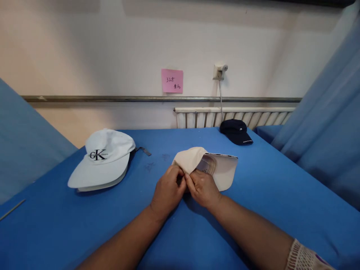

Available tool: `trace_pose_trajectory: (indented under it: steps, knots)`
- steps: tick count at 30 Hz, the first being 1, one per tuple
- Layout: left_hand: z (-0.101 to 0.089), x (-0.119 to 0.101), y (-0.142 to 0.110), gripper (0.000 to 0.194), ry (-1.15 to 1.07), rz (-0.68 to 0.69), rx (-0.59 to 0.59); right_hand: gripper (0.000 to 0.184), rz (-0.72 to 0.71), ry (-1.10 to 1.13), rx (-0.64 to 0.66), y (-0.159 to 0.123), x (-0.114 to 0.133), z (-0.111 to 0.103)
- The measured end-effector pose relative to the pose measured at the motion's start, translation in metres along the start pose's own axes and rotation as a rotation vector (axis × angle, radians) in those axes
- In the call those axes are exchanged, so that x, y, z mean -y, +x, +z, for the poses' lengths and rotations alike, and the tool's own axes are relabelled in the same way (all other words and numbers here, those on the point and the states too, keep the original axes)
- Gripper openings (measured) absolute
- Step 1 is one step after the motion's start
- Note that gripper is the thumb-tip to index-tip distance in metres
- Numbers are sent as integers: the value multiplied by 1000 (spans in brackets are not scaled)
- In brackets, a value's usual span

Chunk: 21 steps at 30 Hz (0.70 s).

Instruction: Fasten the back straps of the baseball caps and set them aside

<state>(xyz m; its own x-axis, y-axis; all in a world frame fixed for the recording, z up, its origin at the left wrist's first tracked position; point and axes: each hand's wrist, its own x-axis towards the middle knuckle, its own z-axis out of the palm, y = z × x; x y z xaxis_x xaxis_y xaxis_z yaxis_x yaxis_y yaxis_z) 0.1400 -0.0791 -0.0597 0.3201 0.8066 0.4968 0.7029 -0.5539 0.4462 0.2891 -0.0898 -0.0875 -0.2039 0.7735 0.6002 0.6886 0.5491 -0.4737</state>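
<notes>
A cream baseball cap (pixel 209 165) lies upside down in the middle of the blue table (pixel 84 225), its brim pointing right. My left hand (pixel 168 191) and my right hand (pixel 203 188) meet at the cap's near rear edge, both with fingers pinched on the fabric or strap there. What exactly the fingertips hold is hidden between the hands.
A stack of white caps (pixel 102 161) with a black logo sits at the left, a grey strap trailing from it. A dark navy cap (pixel 235 131) rests at the table's far edge. Blue cloth panels stand at both sides. A radiator and a pink note are on the wall.
</notes>
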Motion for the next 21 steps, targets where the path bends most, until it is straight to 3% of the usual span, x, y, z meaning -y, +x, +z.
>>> trace_pose_trajectory:
  steps: [6,12,17,21]
  knots:
    - [2,4,1,16,-159,-67,-40,32,34,75,-15,0,-1,-1]
    - [3,3,-1,16,-129,-66,-19,35,117,195,-17,-1,3,0]
    - [2,1,-3,18,-131,-15,-99,46,460,616,-87,-1,0,15]
    - [3,3,-5,22,-201,7,-124,51,718,1037,-39,1,-3,26]
